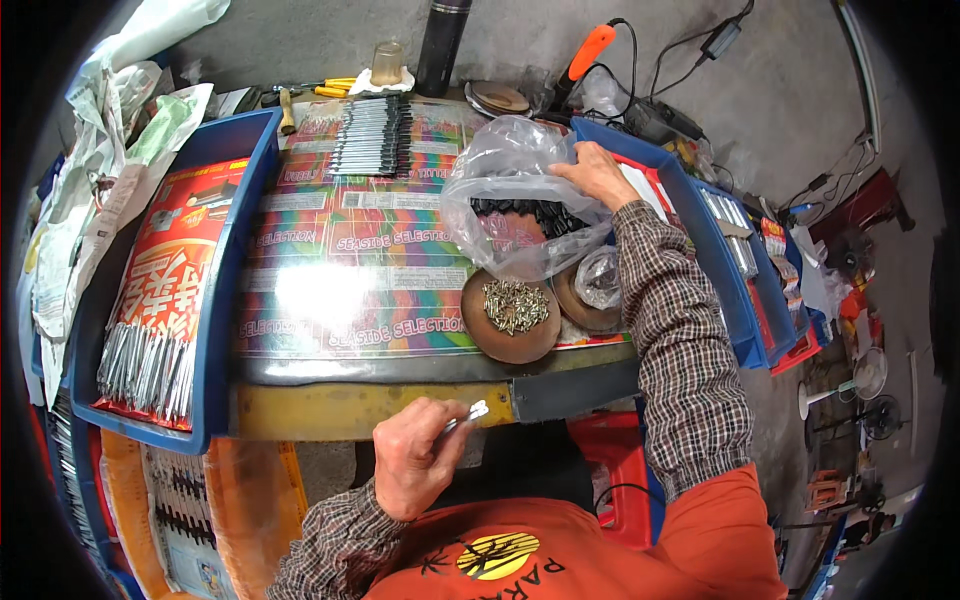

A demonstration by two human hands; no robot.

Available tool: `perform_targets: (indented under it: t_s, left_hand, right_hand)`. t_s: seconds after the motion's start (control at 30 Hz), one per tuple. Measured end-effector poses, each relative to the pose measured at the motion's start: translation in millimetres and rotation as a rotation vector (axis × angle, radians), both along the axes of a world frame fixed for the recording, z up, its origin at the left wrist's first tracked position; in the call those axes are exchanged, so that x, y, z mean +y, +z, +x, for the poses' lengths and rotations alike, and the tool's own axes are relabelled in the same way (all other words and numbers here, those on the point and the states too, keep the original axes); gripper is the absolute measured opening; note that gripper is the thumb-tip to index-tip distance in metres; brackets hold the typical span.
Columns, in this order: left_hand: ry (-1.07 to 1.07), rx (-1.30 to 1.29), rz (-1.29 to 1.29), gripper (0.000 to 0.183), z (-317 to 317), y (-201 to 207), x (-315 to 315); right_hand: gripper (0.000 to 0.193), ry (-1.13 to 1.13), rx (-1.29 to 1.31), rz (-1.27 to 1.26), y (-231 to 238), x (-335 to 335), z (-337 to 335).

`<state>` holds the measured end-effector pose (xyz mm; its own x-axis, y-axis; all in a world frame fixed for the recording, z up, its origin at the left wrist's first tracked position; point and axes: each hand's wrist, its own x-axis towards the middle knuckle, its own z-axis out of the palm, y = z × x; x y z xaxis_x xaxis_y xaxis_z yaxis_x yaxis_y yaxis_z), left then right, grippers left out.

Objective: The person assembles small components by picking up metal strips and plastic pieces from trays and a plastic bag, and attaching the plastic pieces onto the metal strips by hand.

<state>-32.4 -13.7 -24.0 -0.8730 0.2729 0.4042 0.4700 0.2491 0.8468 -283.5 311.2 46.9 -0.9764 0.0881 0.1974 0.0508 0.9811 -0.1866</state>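
Closed near the table's front edge, my left hand [412, 462] holds slim silvery metal pieces [478, 410], whose ends stick out past the thumb. Farther off to the right, my right hand [597, 175] pinches the rim of a clear plastic bag [510, 150]. Inside the bag's wide mouth lie many small black parts [550, 216]. Just in front of the bag, a round brown dish [490, 340] bears a heap of small brass-coloured pieces [517, 306]. Beside it, a second brown dish [580, 310] has a crumpled clear bag [600, 278] on it.
A blue tray [215, 330] at left holds red packaging and slim silvery pieces. Silvery pieces with black ends [370, 138] lie in a row at the back. Blue bins [715, 270] stand at right. Behind are an orange-handled tool [590, 52], a dark cylinder [441, 50] and a cup [386, 64].
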Motion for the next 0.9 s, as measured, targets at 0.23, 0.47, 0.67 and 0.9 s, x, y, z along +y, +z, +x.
perform_targets:
  t_s: [0.23,0.47,0.67,0.9]
  left_hand:
    - [-0.023,-0.019,0.01,0.016,-1,0,-2]
    - [-0.028,0.022,0.001,0.017,-3,-2,-3]
    - [-0.024,0.009,-0.014,0.015,-2,0,0]
    - [-0.022,-0.05,-0.031,0.013,-1,3,0]
  right_hand:
    - [0.041,-0.053,-0.028,-0.146,-11,14,-20]
    - [0.012,0.103,0.08,-0.745,41,-27,9]
    - [0.011,0.182,0.111,-0.799,52,-34,25]
    - [0.012,0.231,0.24,-1.006,76,-30,41]
